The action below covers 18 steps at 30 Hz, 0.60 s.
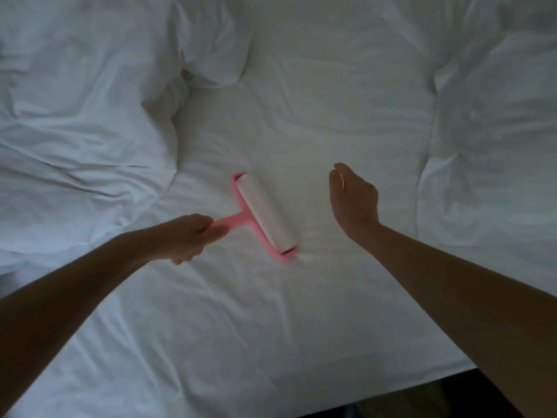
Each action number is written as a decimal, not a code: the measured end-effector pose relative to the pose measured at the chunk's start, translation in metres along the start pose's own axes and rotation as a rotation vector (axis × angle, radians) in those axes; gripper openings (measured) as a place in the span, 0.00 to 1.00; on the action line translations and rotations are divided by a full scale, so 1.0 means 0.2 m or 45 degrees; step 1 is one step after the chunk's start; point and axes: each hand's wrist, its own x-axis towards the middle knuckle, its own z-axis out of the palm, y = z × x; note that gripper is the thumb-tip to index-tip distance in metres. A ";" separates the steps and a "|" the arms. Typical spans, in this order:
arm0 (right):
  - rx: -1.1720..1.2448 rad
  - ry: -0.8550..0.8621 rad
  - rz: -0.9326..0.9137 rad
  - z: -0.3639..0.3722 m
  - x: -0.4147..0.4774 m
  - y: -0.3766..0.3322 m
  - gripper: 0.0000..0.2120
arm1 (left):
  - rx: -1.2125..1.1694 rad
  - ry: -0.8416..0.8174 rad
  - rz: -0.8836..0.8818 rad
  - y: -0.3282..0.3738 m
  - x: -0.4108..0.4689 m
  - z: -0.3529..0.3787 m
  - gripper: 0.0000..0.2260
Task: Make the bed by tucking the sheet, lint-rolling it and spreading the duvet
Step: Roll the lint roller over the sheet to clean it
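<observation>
The bunched duvet (pixel 75 131) lies beyond the left hand (pixel 190 236), which grips the handle of the pink lint roller (pixel 265 215). The drum rests on the sheet (pixel 271 327) between the hands, its long axis slanting far-left to near-right, so it likely rolls toward the right hand (pixel 352 200), which is loosely curled and empty.

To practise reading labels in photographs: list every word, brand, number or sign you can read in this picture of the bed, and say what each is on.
None: no word, brand, number or sign can be read anywhere in the picture.
The pink lint roller has a plain white roll and an unmarked frame.
The sheet and the bunched duvet are plain white, with no tag in view.
</observation>
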 end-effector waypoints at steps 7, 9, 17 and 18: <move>-0.213 -0.005 -0.379 -0.09 -0.08 0.16 0.37 | -0.223 0.083 0.092 0.11 -0.04 -0.03 0.21; -0.259 0.082 -0.343 -0.14 -0.08 0.27 0.35 | -0.253 0.076 0.199 0.24 0.01 0.02 0.24; -0.164 0.159 -0.007 -0.28 -0.04 0.52 0.31 | 0.176 0.001 0.458 0.76 0.26 0.37 0.24; -0.193 0.122 -0.023 -0.27 -0.05 0.54 0.31 | 0.233 0.045 0.475 0.77 0.26 0.40 0.23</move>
